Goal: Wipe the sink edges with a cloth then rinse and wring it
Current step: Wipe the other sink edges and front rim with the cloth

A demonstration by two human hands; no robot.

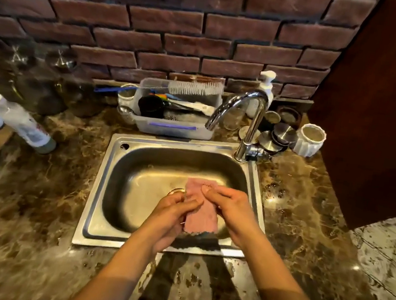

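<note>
Seen from above, a rectangular stainless-steel sink (99, 186) with rounded corners sits at the centre of the frame, set into a glossy brown marbled counter (30, 201). Both hands hold a small pink cloth (200, 214) over the basin, right of the drain (176, 191). It looks soft and nubbly, with scalloped edges. The left hand (172, 212) pinches its left edge. The right hand (229, 208) grips the upper right, thumb on top. Holding it above the basin probably lets drips fall inside. A curved chrome faucet (248, 116) rises at the sink's upper right, and no stream of water is visible. Behind it are a clear plastic tub (169, 127) of brushes and a rough red brick wall (158, 28).
</note>
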